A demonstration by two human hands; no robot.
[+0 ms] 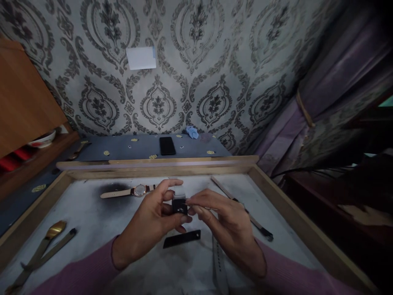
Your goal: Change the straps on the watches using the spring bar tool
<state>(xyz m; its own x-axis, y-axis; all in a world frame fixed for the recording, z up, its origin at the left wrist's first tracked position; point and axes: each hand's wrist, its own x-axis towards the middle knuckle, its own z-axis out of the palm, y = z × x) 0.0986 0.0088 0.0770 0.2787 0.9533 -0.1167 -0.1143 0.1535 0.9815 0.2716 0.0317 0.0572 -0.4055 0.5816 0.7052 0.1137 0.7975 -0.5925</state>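
Note:
A small black square piece (179, 206) with a pale block along its top edge, perhaps a watch head, is pinched between the thumb and fingers of my left hand (147, 221). My left index finger stretches out above it. From the other side, my right hand (230, 221) meets its right edge with thumb and fingertips pressed together. A thin light line shows at that pinch, too small to name. Below both hands lies a flat black strip (181, 239) with a slanted end and a hole. A grey watch strap (218, 262) with holes lies under my right wrist.
A wooden-rimmed tray (159, 171) surrounds the work area. In it are a wristwatch (140, 190), a long thin strap-like item (254, 221) and a gold spoon-shaped piece (55, 229) by a dark narrow piece (58, 250). Behind are a phone (167, 146) and blue crumpled cloth (192, 132).

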